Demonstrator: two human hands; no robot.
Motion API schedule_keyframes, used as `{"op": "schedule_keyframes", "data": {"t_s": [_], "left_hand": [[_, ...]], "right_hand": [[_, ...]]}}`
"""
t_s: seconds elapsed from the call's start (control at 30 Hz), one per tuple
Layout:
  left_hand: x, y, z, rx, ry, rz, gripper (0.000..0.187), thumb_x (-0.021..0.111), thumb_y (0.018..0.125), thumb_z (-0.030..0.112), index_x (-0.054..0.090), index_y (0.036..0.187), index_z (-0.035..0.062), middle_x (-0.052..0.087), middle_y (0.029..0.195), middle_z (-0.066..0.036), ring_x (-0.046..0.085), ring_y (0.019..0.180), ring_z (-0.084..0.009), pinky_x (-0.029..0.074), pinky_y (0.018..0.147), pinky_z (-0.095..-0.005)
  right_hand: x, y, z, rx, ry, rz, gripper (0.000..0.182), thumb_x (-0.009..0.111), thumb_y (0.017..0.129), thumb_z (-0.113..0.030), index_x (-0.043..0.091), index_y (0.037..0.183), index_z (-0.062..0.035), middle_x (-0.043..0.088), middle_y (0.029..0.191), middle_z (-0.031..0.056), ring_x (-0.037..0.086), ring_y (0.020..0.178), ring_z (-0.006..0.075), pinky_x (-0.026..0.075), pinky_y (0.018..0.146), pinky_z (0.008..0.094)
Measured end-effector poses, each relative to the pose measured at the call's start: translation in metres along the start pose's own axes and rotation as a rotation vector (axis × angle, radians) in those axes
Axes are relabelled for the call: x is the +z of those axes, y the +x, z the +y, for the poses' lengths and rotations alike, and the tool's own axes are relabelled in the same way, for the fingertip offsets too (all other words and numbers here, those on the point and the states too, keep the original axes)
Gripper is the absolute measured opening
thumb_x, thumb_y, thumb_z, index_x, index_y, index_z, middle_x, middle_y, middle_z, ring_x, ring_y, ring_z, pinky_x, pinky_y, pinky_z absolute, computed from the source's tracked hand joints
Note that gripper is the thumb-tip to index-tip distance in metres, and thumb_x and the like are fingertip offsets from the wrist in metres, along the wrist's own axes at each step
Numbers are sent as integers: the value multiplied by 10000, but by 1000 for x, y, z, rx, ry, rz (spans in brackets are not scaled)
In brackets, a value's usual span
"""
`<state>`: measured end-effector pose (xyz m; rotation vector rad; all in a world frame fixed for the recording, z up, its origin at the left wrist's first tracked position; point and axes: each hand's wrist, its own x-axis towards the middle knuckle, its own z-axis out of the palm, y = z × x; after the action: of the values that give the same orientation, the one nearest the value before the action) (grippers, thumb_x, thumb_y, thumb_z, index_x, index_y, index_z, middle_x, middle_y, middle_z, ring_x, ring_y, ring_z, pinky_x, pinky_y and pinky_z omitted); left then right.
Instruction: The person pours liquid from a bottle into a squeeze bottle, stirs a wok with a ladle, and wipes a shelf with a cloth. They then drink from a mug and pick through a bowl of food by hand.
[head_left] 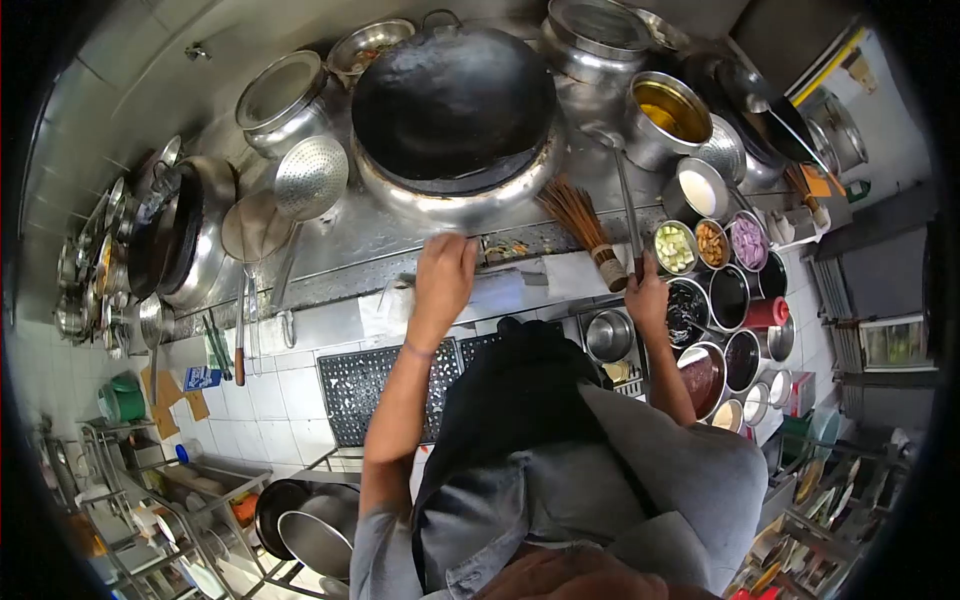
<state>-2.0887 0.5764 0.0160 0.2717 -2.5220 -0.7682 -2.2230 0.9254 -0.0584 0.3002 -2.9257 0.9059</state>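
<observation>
My right hand [648, 297] is wrapped round the grip of a long-handled ladle [628, 190], whose small metal head lies on the steel counter between the big wok and a pot; its exact shape is hard to see. My left hand [446, 272] is closed, fingers curled, at the counter's front edge just below the wok. Whatever it may hold is hidden. The large black wok [455, 105] sits on a round steel burner ring [440, 205]. Between my hands, a bamboo wok brush [590, 235] leans over the edge, beside a white cloth [575, 275].
To the left lie a perforated skimmer [311, 178], a mesh strainer [255, 228] and another wok [170, 235]. At right stand a pot of yellow oil [670, 110] and several containers, including chopped onion [748, 240] and dark sauce [687, 310]. A black mat [375, 395] covers the floor.
</observation>
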Motion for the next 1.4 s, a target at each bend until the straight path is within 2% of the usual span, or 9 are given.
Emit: {"op": "schedule_keyframes", "data": {"t_s": [0.13, 0.23, 0.47, 0.6, 0.73, 0.77, 0.9, 1.0, 1.4], "left_hand": [[40, 72, -6, 177, 327, 195, 292, 633, 942, 210, 616, 1163, 19, 583, 1280, -163, 550, 1180, -347, 440, 949, -570], [61, 103, -29, -67, 317, -75, 348, 629, 952, 316, 645, 1140, 24, 621, 1246, -168, 577, 1156, -347, 467, 928, -553], [56, 121, -25, -22, 208, -11, 389, 630, 953, 395, 667, 905, 10, 694, 906, -199, 647, 929, -402, 525, 809, -494], [53, 113, -19, 3, 245, 94, 363, 632, 955, 348, 637, 826, 9, 683, 852, -200, 637, 859, -405, 512, 772, -497], [66, 113, -22, 62, 229, 184, 339, 646, 942, 318, 624, 795, 14, 670, 814, -194, 621, 804, -396, 497, 748, -495], [71, 112, -26, 77, 217, 199, 323, 652, 937, 296, 617, 783, 13, 664, 800, -195, 614, 788, -394, 491, 747, -487], [80, 98, -30, 56, 189, 218, 299, 655, 932, 261, 609, 768, 15, 654, 776, -198, 598, 758, -392, 478, 743, -488], [85, 95, -36, 53, 160, 195, 300, 652, 934, 260, 608, 764, 18, 652, 764, -197, 594, 744, -391, 472, 751, -482], [87, 120, -23, -107, 214, 192, 308, 722, 870, 322, 692, 795, 25, 702, 858, -187, 630, 862, -388, 518, 773, -486]], "right_hand": [[12, -16, 17, 95, -90, -84, 659, 598, 882, -99, 347, 1488, -36, 677, 972, 332, 660, 898, 509, 531, 803, 574], [8, -19, 20, 169, -139, -221, 748, 589, 849, -72, 277, 1528, -32, 658, 957, 373, 652, 914, 530, 527, 830, 573], [39, -35, 57, 95, -217, -346, 846, 590, 844, -96, 151, 1561, 1, 650, 1013, 377, 649, 911, 532, 518, 847, 583], [16, -31, 46, 28, -239, -349, 822, 626, 884, -153, 177, 1553, 11, 634, 1074, 371, 649, 985, 510, 524, 879, 558], [-19, 3, 15, -73, -213, -373, 662, 672, 888, -214, 419, 1448, 32, 659, 1015, 350, 646, 985, 500, 521, 876, 550], [-28, 8, 1, -200, -185, -239, 551, 674, 903, -204, 510, 1374, 29, 670, 1005, 328, 655, 972, 487, 530, 848, 533], [-42, 33, -51, -269, 25, -182, 382, 644, 914, -123, 591, 1249, 53, 660, 1006, 328, 652, 931, 495, 530, 816, 511], [-28, 43, -81, -376, 62, -205, 408, 679, 905, -143, 603, 1272, 17, 685, 884, 272, 681, 855, 452, 539, 738, 500], [15, 24, -175, -679, 365, -618, 335, 656, 914, -133, 641, 1198, 43, 672, 1089, 287, 659, 963, 452, 529, 841, 484]]}}
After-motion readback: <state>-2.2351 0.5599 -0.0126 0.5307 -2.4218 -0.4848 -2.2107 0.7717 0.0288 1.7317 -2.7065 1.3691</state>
